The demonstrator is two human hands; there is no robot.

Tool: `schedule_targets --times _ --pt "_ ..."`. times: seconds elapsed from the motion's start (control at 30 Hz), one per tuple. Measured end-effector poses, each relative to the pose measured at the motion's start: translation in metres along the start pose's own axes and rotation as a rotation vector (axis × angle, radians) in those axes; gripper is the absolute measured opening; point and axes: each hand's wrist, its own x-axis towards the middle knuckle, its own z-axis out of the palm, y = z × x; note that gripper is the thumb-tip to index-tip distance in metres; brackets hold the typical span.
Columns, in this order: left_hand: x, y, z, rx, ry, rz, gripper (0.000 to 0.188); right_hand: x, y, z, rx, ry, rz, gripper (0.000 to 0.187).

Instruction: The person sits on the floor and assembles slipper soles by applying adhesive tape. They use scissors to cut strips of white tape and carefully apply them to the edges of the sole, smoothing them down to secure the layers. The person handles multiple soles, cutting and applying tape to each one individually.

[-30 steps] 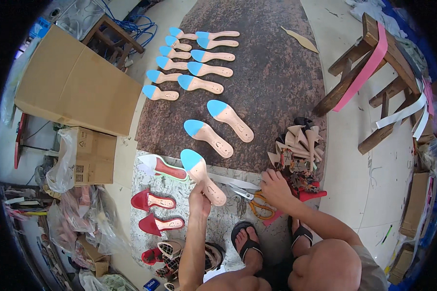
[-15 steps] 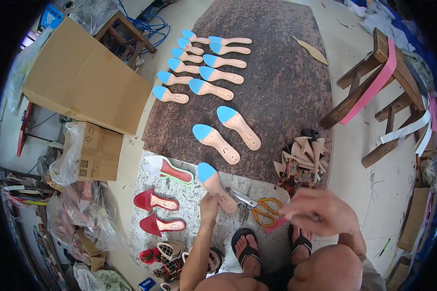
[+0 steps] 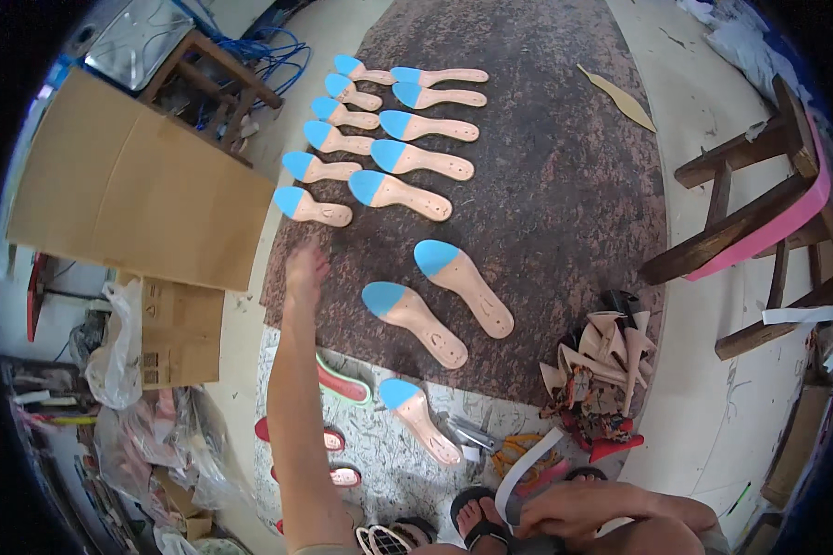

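My left hand [image 3: 305, 270] is stretched out flat over the edge of the brown mat [image 3: 565, 185], holding nothing. It lies just short of the nearest tan insole with a blue toe [image 3: 311, 207], the front one of two rows of several such insoles. Two larger blue-toed insoles [image 3: 413, 324] lie in the middle of the mat. Another blue-toed insole [image 3: 420, 422] rests on the patterned sheet [image 3: 379, 462] close to me. My right hand [image 3: 578, 509] is low by my knee, closed around a pale curved strip [image 3: 528, 472].
A pile of heel pieces and scraps [image 3: 597, 375] sits at the mat's right corner. Orange-handled scissors [image 3: 518, 451] lie beside the strip. Red and green soles [image 3: 342, 384] lie by my left arm. A cardboard sheet [image 3: 139, 185] and box [image 3: 171, 328] stand left, wooden stools [image 3: 750, 222] right.
My left hand has let go of the near blue-toed insole and reached forward to the mat's left edge. My right hand has drawn back from the scrap pile to my knee with the strip.
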Motion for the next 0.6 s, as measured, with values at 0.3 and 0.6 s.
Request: schedule_targets --times 0.3,0.6 --pt "0.103 -0.029 0.072 -0.091 0.292 -0.126 0.040 -0.047 -0.042 -0.014 0.095 0.194 0.678 0.031" --pt "0.109 -0.045 0.010 -0.396 0.180 -0.056 0.012 -0.027 -0.062 -0.033 0.017 0.355 0.342 0.034"
